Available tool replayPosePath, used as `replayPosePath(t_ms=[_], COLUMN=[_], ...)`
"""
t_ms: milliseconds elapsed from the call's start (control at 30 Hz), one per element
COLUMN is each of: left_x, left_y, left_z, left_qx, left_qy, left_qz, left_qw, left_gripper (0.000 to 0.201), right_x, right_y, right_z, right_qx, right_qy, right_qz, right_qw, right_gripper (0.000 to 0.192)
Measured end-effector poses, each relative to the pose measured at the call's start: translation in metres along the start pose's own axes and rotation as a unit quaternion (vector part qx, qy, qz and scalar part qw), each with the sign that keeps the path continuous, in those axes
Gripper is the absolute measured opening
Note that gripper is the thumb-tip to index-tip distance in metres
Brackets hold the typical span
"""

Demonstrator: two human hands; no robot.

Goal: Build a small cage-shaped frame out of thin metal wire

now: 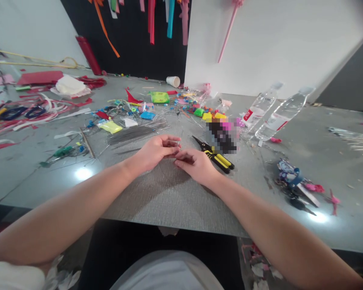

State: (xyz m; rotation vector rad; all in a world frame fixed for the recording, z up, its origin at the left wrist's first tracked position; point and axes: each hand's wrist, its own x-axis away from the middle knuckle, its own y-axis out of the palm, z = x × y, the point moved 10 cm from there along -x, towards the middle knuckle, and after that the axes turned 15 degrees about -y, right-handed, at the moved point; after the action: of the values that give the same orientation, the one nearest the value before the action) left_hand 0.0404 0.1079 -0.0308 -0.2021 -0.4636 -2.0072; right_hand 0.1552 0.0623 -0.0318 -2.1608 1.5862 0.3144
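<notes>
Grey table under craft litter, white wall boards behind.

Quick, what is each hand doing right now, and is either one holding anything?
Left hand: fingers curled, pinching something thin; too small to tell what.
Right hand: fingers curled, meeting the left fingertips; what it holds cannot be told.
</notes>
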Motion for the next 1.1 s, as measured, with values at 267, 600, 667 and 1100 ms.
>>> replayPosePath(t_ms=[267, 600, 667, 1100], left_x=[0.0, 0.008, 0.009, -0.002], left_y=[0.009, -0.025, -0.038, -0.046], left_z=[-0.004, 0.043, 0.055, 0.041], left_qx=[0.027, 0.113, 0.137, 0.122], left_qy=[-0.005, 0.072, 0.095, 0.058], left_qz=[-0.016, 0.039, 0.055, 0.081], left_qw=[0.999, 0.99, 0.984, 0.988], left_gripper=[0.029, 0.016, 0.013, 0.022], right_x=[-0.003, -0.012, -0.02, -0.112], right_y=[-0.006, -0.034, -0.049, 0.013], right_z=[-0.014, -0.022, -0.026, 0.033], right_qx=[0.02, 0.093, 0.142, 0.417], right_qy=[-0.018, -0.01, -0.007, 0.005], right_qz=[0.029, 0.066, 0.094, -0.151], right_qw=[0.999, 0.993, 0.985, 0.896], right_gripper=[0.015, 0.019, 0.015, 0.019])
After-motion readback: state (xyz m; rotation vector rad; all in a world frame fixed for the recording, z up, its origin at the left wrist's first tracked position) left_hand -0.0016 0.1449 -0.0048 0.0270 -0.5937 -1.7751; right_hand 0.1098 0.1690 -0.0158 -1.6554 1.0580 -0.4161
